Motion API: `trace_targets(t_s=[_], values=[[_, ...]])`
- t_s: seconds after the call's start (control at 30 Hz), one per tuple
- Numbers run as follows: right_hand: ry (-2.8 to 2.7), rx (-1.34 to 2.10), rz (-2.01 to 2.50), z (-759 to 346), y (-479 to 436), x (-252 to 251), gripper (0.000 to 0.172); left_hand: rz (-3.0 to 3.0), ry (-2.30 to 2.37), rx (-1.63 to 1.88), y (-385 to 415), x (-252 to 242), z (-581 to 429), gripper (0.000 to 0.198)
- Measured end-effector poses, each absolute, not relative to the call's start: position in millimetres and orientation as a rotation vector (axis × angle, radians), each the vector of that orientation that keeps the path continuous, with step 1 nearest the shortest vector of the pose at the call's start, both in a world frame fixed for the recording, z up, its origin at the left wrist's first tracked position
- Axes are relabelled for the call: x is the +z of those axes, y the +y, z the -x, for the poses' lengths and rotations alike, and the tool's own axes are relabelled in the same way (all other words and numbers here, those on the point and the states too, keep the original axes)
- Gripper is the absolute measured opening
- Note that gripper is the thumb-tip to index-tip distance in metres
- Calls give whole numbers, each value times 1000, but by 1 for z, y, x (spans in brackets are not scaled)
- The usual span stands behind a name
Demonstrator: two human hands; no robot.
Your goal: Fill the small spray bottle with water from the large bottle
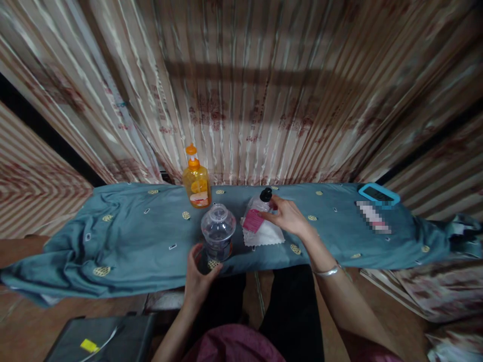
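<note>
My right hand (289, 215) grips a small clear bottle (252, 219) with a pink label and a black cap, thumb and fingers at its upper side. The bottle tilts slightly over a white cloth (269, 235) with a scalloped edge. My left hand (200, 276) is at the near left of a clear plastic jar (219, 232) that narrows to a round top. Its thumb and fingers are apart and curved; whether they touch the jar I cannot tell. Behind the jar stands an orange pump bottle (198, 186) of yellow-orange liquid.
A teal patterned cloth (132, 236) covers the narrow table. At the right end lie a blue-framed device (379, 194) and a blurred-out pinkish item (373, 217). Striped curtains (241, 100) hang behind. A dark case (101, 339) sits below at the left.
</note>
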State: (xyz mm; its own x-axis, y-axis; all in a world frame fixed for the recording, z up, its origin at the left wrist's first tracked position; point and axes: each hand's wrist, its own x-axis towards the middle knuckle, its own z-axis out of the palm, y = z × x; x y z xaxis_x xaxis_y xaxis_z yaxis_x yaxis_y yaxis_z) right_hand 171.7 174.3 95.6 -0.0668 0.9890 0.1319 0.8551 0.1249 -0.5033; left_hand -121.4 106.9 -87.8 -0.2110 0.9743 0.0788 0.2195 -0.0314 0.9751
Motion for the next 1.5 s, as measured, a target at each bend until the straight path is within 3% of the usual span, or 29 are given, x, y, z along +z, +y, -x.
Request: trace_targets(t_s=[0.2,0.27,0.4,0.5,0.57,0.67,0.87,1.3,1.5], values=[[-1993,486,1777,-195,168,94,36,-1437,1186,1032,70,-78,93,34],[-2004,540,1740,-200,171,88,40,-1492,1051,1035,81,-64,61,38],[-2009,618,1631,-208,173,83,40,-1511,1025,1185,133,-39,-8,88],[-2009,674,1545,-212,171,83,38,-1481,1080,1213,173,-30,-41,101],[-1976,687,1503,-212,169,82,43,-1474,1050,1183,190,-28,-52,94],[-1800,598,1499,-208,167,76,58,-1519,1097,1145,201,-29,-56,68],[-1516,455,1495,-187,169,69,28,-1504,1124,1181,198,-28,-54,58],[-1780,479,1477,-196,178,86,17,-1544,1144,1067,204,-21,-53,40],[-1875,506,1434,-201,183,90,21,-1547,1128,1049,209,-25,-51,37]])
